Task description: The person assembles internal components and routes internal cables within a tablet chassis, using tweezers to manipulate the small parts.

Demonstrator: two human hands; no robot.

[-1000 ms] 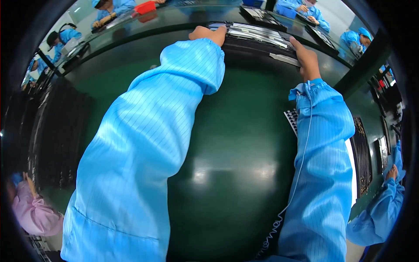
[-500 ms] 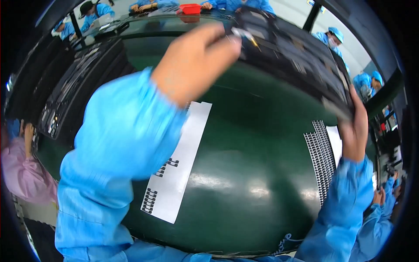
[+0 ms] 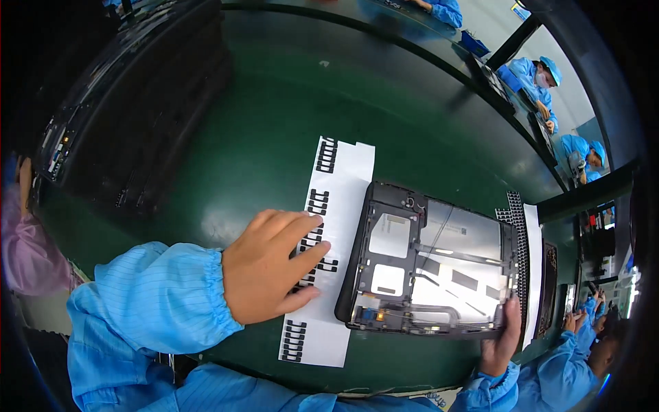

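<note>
In front of me is a black tablet-like device housing (image 3: 439,268), its inner side facing up with silver plates, white panels and cables exposed. My right hand (image 3: 504,338) grips its lower right corner, the thumb on the rim and the other fingers hidden beneath. Its left edge overlaps a white backing sheet (image 3: 331,349) that carries rows of small black bracket-shaped stickers (image 3: 294,341). Over the middle of this sheet, just left of the housing, my left hand (image 3: 269,268) has its fingers stretched and apart, with nothing seen in them.
Tall stacks of black housings (image 3: 147,117) stand at the far left. Right of my housing lie another sheet of black stickers (image 3: 513,206) and a white strip (image 3: 530,275). The green tabletop (image 3: 288,103) stretches behind. A person in a pink sleeve (image 3: 31,240) sits left; others in blue work beyond.
The housing has come down from the raised position at upper right to the table before me. My left hand has let go of it and lowered over the sticker sheet.
</note>
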